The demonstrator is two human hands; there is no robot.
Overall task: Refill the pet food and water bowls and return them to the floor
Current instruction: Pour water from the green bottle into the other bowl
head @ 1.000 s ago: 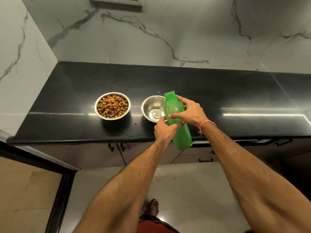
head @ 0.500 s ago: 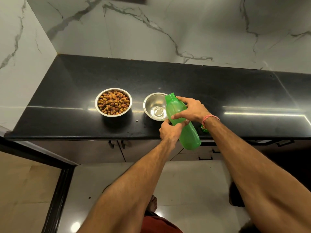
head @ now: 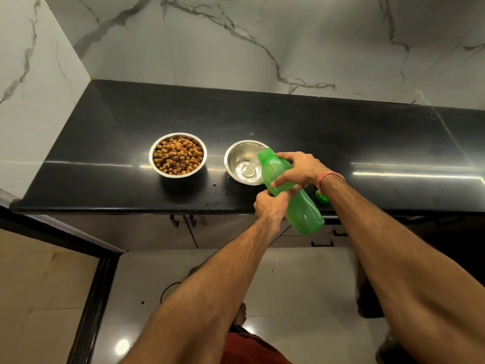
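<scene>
While both hands hold the bottle, the scene reads as follows.

Bottle: green bottle (head: 294, 198), centre right of the frame, tilted with its mouth up and left over the right rim of the water bowl and its base lower right, past the front edge of the surface.

Right hand: right hand (head: 301, 169) grips the upper body of the bottle from the right, fingers curled over it; a red thread band (head: 329, 177) sits on the wrist.

Left hand: left hand (head: 270, 206) grips the bottle's middle from the lower left, fingers wrapped round it just under the right hand's fingertips.

Water bowl: steel bowl (head: 242, 161), centre of the frame, standing on the surface; its base shines, and whether water lies in it cannot be told.

Food bowl: steel bowl (head: 178, 155), left of the water bowl and apart from it, filled with brown and yellow kibble (head: 178, 156).

Cap: small green piece (head: 321, 197) on the surface beside the right wrist, partly hidden.

Surface: black stone surface (head: 341, 132), across the middle of the frame, against a white marble wall (head: 236, 43).

Floor: pale tiles (head: 301, 285), bottom of the frame; a bare foot (head: 240, 315) shows at lower centre.
</scene>
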